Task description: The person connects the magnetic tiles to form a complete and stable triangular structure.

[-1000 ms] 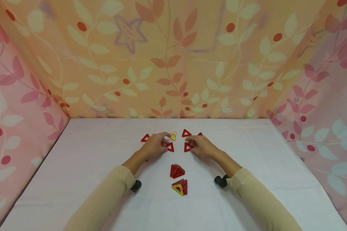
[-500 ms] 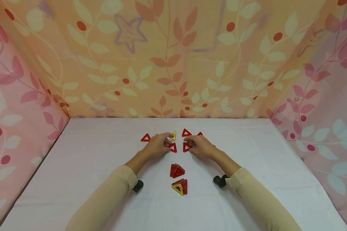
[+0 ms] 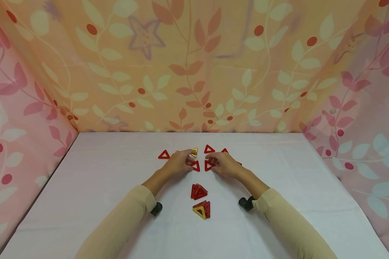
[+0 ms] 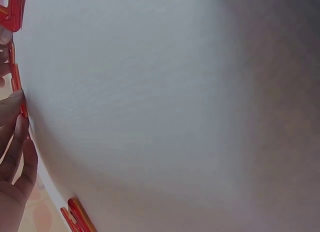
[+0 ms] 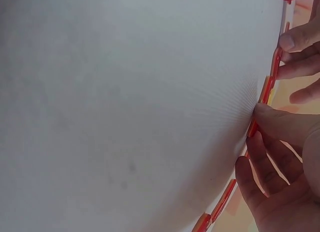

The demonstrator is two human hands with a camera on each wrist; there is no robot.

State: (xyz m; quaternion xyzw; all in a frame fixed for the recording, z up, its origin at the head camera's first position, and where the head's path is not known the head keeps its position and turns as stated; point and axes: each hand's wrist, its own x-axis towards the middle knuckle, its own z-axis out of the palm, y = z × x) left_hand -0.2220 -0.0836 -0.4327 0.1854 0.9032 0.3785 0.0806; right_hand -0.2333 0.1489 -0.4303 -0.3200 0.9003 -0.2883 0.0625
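In the head view my left hand (image 3: 178, 163) pinches a red triangular tile (image 3: 197, 166) with an open centre. Facing it, a little to the right, a second red triangular tile (image 3: 206, 166) is pinched by my right hand (image 3: 225, 164). A narrow gap lies between their near edges. The right wrist view shows thumb and fingers of the right hand (image 5: 280, 157) on the edge of its red tile (image 5: 254, 126), low at the cloth. Beyond the left fingertips is a yellow triangular tile (image 3: 195, 152), partly hidden by them.
Loose red triangles lie behind the hands: one far left (image 3: 164, 154), one back centre (image 3: 209, 149), one (image 3: 225, 150) partly behind the right hand. Nearer me stand two pyramid-like clusters, a red one (image 3: 199, 191) and a red-and-yellow one (image 3: 201, 209), on the white cloth (image 3: 116, 158).
My left hand has slid right with its red tile, and the right hand's tile has shifted slightly left, so the gap between them has narrowed. The two clusters have not moved.
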